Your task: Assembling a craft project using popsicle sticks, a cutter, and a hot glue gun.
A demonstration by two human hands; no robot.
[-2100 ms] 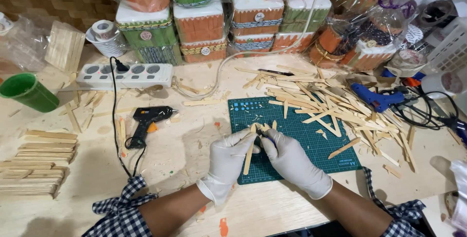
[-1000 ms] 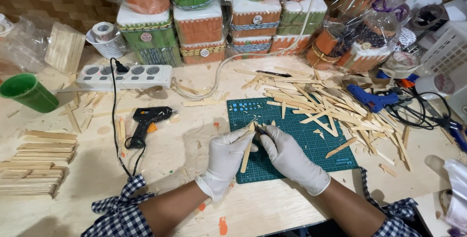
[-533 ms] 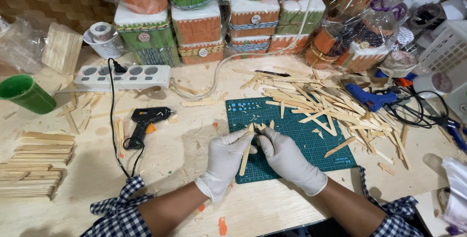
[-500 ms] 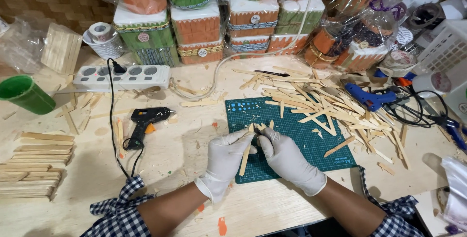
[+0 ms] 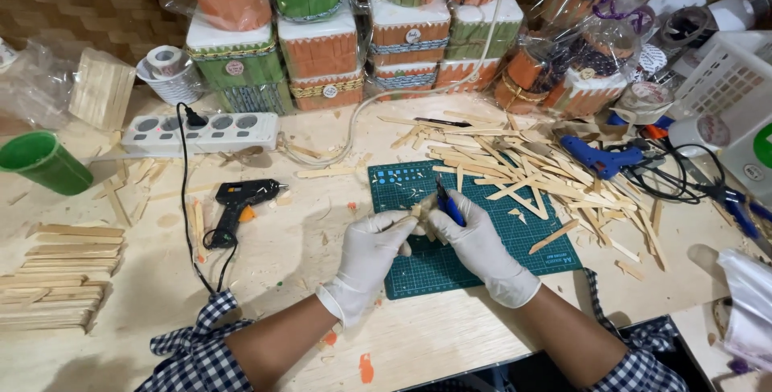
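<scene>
On the pale, glue-spotted wooden desk (image 5: 450, 336) lies a green gridded cutting mat (image 5: 490, 259), near the front edge at the middle. Both hands wear thin white rubber gloves. The left hand (image 5: 371, 251) has its fingers closed around a flat, pale wooden craft stick (image 5: 402, 220), held over the mat's left part. The right hand (image 5: 476, 235) has its fingers clenched on a slim blue-handled craft knife (image 5: 448, 201), its lower end at the stick. A loose heap of flat sticks (image 5: 555, 179) spreads toward the right edge; a neat stack of sticks (image 5: 56, 275) sits at the left edge, and a black glue gun (image 5: 237, 203) lies left of the mat. Compared with two seconds ago, the hands sit slightly higher on the mat, and the grips are unchanged.
</scene>
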